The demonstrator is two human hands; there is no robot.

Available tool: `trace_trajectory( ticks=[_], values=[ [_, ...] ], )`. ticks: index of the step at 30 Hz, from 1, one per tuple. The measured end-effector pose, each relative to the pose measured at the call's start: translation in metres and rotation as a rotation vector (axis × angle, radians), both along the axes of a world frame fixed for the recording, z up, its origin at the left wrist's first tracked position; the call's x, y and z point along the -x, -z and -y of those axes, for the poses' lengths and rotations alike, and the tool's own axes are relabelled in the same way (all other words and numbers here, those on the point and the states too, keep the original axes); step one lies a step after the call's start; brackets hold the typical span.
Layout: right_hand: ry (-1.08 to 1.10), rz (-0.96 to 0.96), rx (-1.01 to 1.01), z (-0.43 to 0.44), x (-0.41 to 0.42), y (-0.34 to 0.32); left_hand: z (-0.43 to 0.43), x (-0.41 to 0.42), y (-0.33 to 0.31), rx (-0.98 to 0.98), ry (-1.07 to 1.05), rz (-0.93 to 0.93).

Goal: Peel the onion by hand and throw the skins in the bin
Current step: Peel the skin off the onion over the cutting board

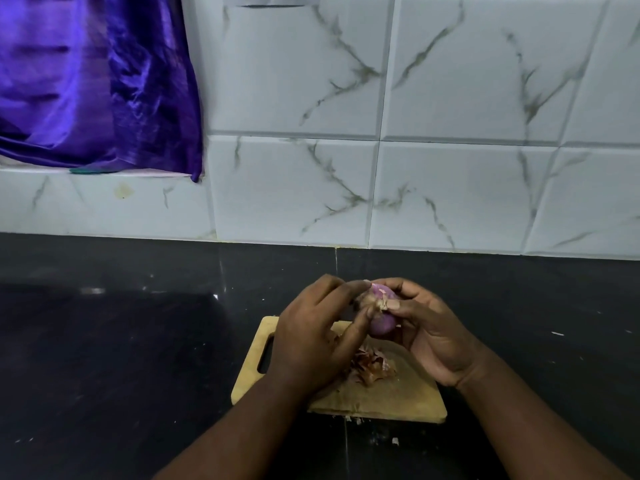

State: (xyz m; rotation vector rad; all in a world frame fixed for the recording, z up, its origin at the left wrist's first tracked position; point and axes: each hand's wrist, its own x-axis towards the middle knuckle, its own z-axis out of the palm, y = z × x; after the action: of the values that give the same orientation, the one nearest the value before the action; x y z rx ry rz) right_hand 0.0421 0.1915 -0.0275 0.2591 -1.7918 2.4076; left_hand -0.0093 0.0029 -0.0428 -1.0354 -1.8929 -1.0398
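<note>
A small purple onion (380, 325) is held above a wooden cutting board (398, 396). My right hand (426, 336) cups it from the right, thumb on a dry tuft of skin at its end. My left hand (311, 336) grips it from the left with fingertips on its upper side. A pile of brown onion skins (372, 367) lies on the board under my hands. No bin is in view.
The board rests on a dark stone counter (121, 341) with small skin scraps (394, 441) near its front edge. A white marbled tile wall (381, 133) rises behind. A purple curtain (97, 81) hangs at upper left over a ledge.
</note>
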Motion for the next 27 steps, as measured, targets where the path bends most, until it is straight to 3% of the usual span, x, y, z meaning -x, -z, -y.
trace_trajectory(
  ticks=[27],
  values=[
    [0.125, 0.003, -0.049, 0.0009, 0.0013, 0.0025, 0.0013, 0.0086, 0.0026, -0.110, 0.207, 0.184]
  ],
)
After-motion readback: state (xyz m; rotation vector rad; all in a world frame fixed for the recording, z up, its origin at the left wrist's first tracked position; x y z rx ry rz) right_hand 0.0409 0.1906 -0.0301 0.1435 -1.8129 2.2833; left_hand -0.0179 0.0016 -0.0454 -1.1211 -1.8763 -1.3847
